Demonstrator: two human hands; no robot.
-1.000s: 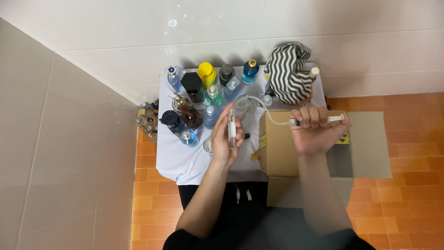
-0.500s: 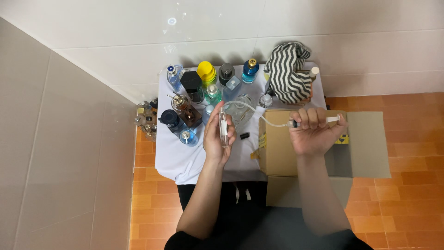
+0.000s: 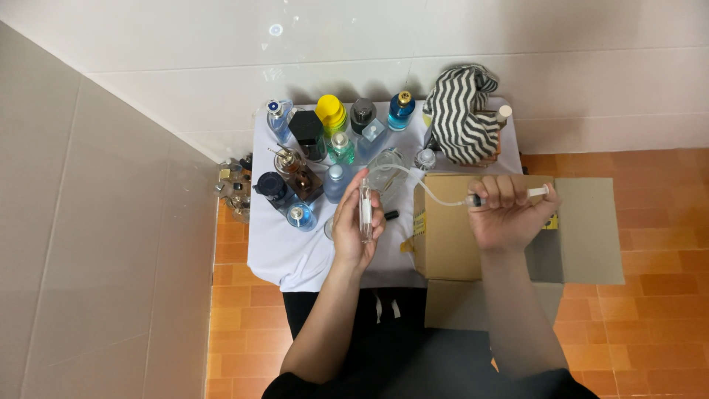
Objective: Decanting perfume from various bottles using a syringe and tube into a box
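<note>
While the slim clear vial is clamped upright in the left hand, a syringe is gripped in the closed right hand at 3 o'clock over the cardboard box. A thin tube is run from the syringe to the vial's mouth. Transfer is judged to be under way; the fill level cannot be read. The black cap is left off, lying on the white cloth.
</note>
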